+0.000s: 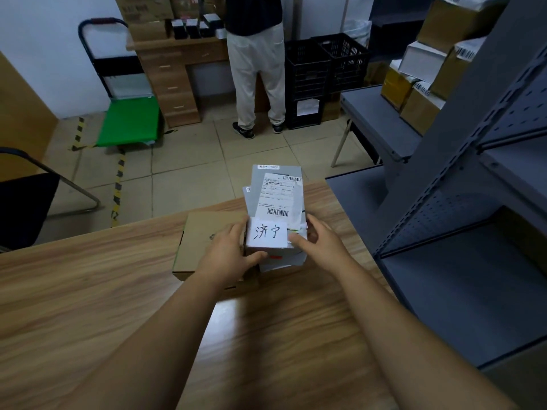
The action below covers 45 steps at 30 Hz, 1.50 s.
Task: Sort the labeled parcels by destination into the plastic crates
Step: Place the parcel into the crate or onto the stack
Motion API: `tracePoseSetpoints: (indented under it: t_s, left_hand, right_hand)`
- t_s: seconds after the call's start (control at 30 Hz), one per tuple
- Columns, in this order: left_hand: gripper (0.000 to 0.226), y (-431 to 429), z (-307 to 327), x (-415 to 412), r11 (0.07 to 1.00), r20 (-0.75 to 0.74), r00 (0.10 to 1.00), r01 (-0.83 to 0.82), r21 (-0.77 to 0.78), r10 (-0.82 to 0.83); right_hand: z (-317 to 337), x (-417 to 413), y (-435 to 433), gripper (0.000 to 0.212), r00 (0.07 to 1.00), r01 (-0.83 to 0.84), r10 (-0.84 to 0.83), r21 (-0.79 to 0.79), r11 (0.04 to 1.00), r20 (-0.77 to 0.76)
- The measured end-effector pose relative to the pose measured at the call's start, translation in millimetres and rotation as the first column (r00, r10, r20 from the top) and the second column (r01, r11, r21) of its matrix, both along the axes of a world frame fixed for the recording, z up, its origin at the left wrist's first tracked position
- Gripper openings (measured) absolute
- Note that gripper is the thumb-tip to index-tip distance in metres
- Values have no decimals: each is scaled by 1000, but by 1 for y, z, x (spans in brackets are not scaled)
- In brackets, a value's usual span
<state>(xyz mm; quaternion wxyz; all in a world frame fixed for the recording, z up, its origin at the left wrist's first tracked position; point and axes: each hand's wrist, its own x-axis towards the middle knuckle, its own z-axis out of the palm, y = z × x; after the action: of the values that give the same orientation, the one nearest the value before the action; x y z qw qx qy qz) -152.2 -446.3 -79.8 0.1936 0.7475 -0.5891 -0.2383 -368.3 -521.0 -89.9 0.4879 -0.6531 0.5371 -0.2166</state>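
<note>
A small parcel with a white handwritten label (268, 233) sits on top of a pile at the far edge of the wooden table (118, 291). My left hand (229, 255) grips its left side, thumb curled along its front. My right hand (318, 241) grips its right side, fingers curled round it. Under it lies a grey mailer bag with a printed shipping label (278, 190). A flat brown cardboard box (204, 232) lies to the left, partly under my left hand. Black plastic crates (322, 66) stand stacked across the room.
A person in light trousers (256, 72) stands at a wooden desk (174, 72) next to the crates. A green platform trolley (127, 119) is parked at left. Grey metal shelving (473, 187) with boxes rises at right. A black chair (26, 202) stands at left.
</note>
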Motion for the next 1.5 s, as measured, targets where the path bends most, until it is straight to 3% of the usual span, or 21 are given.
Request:
tracePoseSetpoints:
  t_s: [0.07, 0.13, 0.23, 0.3, 0.53, 0.73, 0.87, 1.1, 1.3, 1.5]
  left_hand:
    - [95, -4, 2, 5, 1000, -36, 999, -26, 16, 26]
    - [89, -8, 0, 7, 1000, -95, 995, -3, 6, 3]
    - [77, -8, -4, 6, 1000, -204, 979, 0, -26, -5]
    - [74, -1, -3, 6, 998, -240, 971, -15, -68, -2]
    - [76, 19, 71, 34, 925, -215, 977, -78, -371, -4]
    - [88, 38, 157, 82, 781, -81, 995, -102, -616, 66]
    - [91, 56, 198, 104, 697, -28, 995, -88, -712, 97]
    - [92, 88, 222, 126, 579, 12, 993, -58, -813, 117]
    - [92, 106, 230, 141, 576, 21, 995, -37, -817, 94]
    - [94, 129, 236, 152, 591, 4, 994, -62, -804, 110]
  right_hand:
    - [1, -4, -6, 110, 999, -35, 37, 63, 997, -30]
    - [1, -5, -11, 124, 992, -90, 97, 89, 992, -84]
    - [4, -4, -9, 88, 991, -125, 129, 76, 989, -46]
    - [8, -3, -2, 79, 991, -137, 137, 52, 989, -2]
    - [77, 39, 3, 96, 977, -151, 182, -246, 957, 109]
    - [170, 92, 5, 113, 956, -191, 282, -563, 804, 78]
    - [216, 116, 19, 116, 946, -164, 309, -674, 720, 100]
    - [249, 139, 56, 116, 953, -138, 293, -756, 640, 74]
    - [259, 152, 83, 120, 969, -121, 243, -782, 611, 40]
    - [264, 165, 98, 116, 949, -135, 309, -801, 583, 65]
